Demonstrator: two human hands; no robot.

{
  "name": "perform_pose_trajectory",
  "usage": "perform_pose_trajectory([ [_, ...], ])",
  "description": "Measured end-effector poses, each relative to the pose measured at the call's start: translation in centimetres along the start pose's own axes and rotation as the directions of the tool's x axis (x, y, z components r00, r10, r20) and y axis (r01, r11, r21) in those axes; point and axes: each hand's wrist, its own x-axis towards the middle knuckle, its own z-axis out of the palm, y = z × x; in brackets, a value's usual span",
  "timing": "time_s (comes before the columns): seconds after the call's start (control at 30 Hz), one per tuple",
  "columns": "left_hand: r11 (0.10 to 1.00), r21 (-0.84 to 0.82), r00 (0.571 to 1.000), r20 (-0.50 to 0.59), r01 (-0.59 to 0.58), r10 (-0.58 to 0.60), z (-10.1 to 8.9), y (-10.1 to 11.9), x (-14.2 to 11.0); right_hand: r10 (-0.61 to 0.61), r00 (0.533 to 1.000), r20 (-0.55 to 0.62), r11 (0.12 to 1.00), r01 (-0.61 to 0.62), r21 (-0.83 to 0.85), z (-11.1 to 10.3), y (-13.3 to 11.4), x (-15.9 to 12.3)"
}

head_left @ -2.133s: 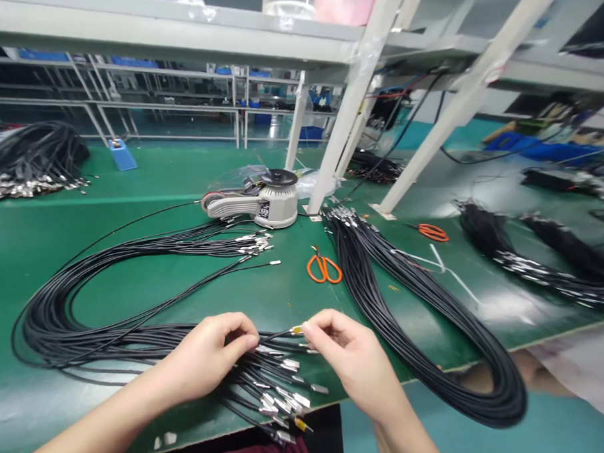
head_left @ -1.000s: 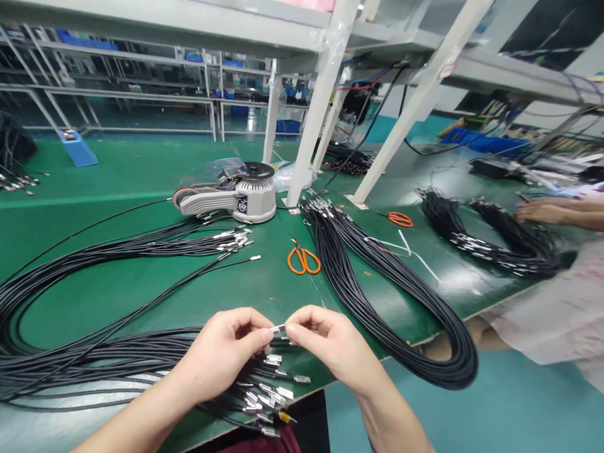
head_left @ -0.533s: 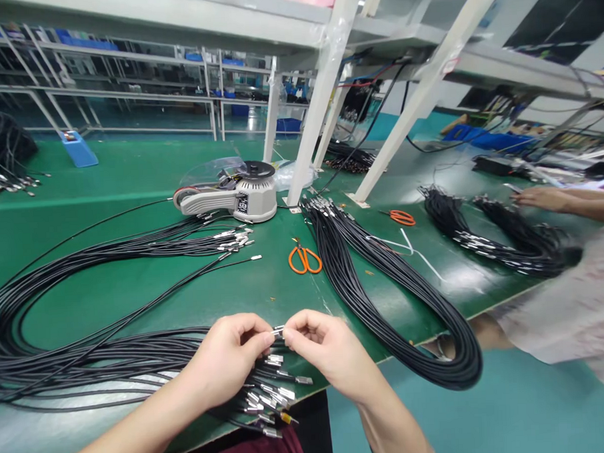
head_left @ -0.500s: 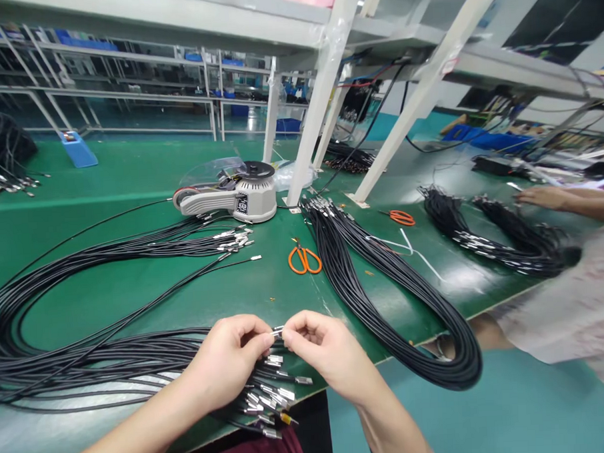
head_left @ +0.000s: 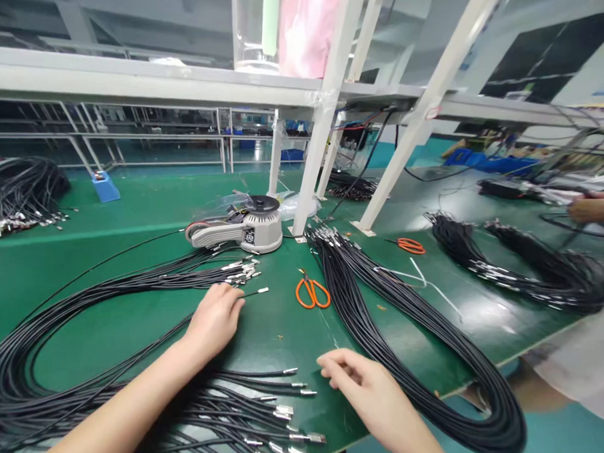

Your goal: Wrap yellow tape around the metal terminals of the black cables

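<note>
My left hand [head_left: 218, 317] reaches over the table with fingers closed round a thin black cable, whose silver-tipped end [head_left: 263, 290] sticks out past the fingers. My right hand [head_left: 359, 384] hovers above the table near the front edge, its fingers curled and the thumb close to the forefinger, nothing visible between them. Between my arms lies a spread of black cables with metal connectors [head_left: 285, 411]. Behind my left hand, the far ends of a looped cable bundle [head_left: 149, 281] rest on the table.
A grey tape dispenser [head_left: 259, 228] stands behind the cables. Orange-handled scissors [head_left: 312, 293] lie mid-table, and a second orange pair [head_left: 410, 246] lies farther right. A large black cable bundle [head_left: 411, 328] overhangs the front edge. White posts [head_left: 322, 119] rise behind; another person's hand [head_left: 596, 208] is far right.
My hands have parted from a connector they held together. The left moved forward to the single cable; the right moved right and down. The view has tilted upward.
</note>
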Motion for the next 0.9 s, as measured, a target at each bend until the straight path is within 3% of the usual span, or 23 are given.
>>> perform_pose_trajectory([
  [0.1, 0.996, 0.037, 0.995, -0.062, 0.077, -0.075, 1.6, -1.8, 3.2, 0.004, 1.000, 0.005, 0.999, -0.004, 0.051, 0.0, -0.5, 0.5],
  [0.23, 0.992, -0.023, 0.991, -0.056, 0.122, -0.123, 2.2, -1.7, 5.2, -0.016, 0.999, 0.047, 0.985, 0.008, 0.171, 1.1, -1.5, 1.9],
  [0.33, 0.983, -0.144, 0.993, 0.008, 0.114, -0.114, 1.3, -0.4, 4.1, -0.027, 1.000, -0.003, 0.942, 0.027, 0.335, 1.7, -2.3, 3.9],
  [0.47, 0.940, -0.326, 0.988, 0.145, 0.098, -0.052, -0.3, 2.2, 0.9, -0.084, 0.995, -0.047, 0.877, 0.096, 0.470, 2.1, -3.9, 6.7],
  [0.57, 0.866, -0.486, 0.984, 0.175, 0.114, -0.031, -0.7, 4.1, -0.9, -0.118, 0.993, -0.010, 0.885, 0.110, 0.453, 2.6, -5.0, 7.6],
  [0.7, 0.804, -0.576, 0.987, 0.134, 0.147, -0.084, -0.1, 5.5, -1.2, -0.139, 0.990, -0.024, 0.906, 0.137, 0.400, 3.1, -5.5, 7.3],
  [0.83, 0.794, -0.576, 0.980, 0.141, 0.194, -0.137, 0.1, 5.0, -1.3, -0.104, 0.993, -0.048, 0.930, 0.114, 0.349, 3.4, -5.3, 7.1],
  [0.9, 0.804, -0.560, 0.979, 0.150, 0.200, -0.139, 0.4, 4.4, -1.9, -0.082, 0.997, 0.015, 0.935, 0.072, 0.346, 3.3, -5.4, 7.7],
])
